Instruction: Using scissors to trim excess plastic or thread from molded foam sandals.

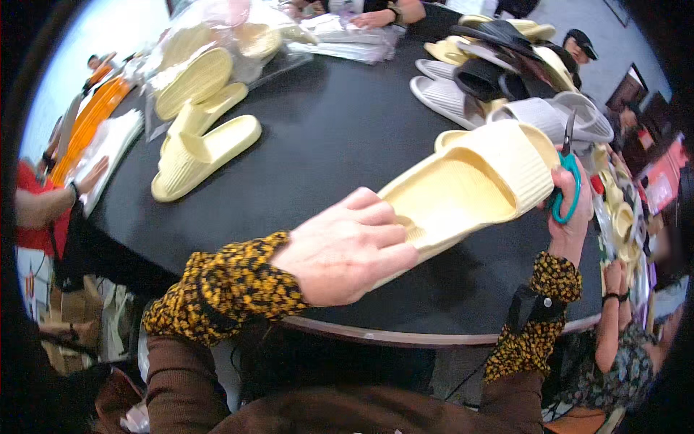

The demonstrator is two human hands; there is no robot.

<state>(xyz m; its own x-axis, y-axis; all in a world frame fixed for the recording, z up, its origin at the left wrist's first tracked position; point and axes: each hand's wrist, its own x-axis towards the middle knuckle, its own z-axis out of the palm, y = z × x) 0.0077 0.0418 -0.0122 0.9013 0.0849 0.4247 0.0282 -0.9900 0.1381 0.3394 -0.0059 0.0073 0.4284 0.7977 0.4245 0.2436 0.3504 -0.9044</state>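
A pale yellow slide slipper (463, 189) with a ribbed strap is held up over the table, its toe end toward the right. My left hand (347, 249) is closed round its heel end, fingers over the footbed. My right hand (571, 210) is at the toe end, closed on scissors (567, 192) with teal handles. The scissors' dark blades point upward, and the slipper hides part of these fingers. Behind the strap shows the edge of what looks like a second yellow slipper (447, 139).
Yellow slippers (206, 155) lie on the dark table (325, 123) at left, beside bagged ones (195, 79). Black, grey and yellow slippers (499, 72) are heaped at far right. White plastic packs (347, 36) lie at the back. Other people's hands (92, 173) work around the table.
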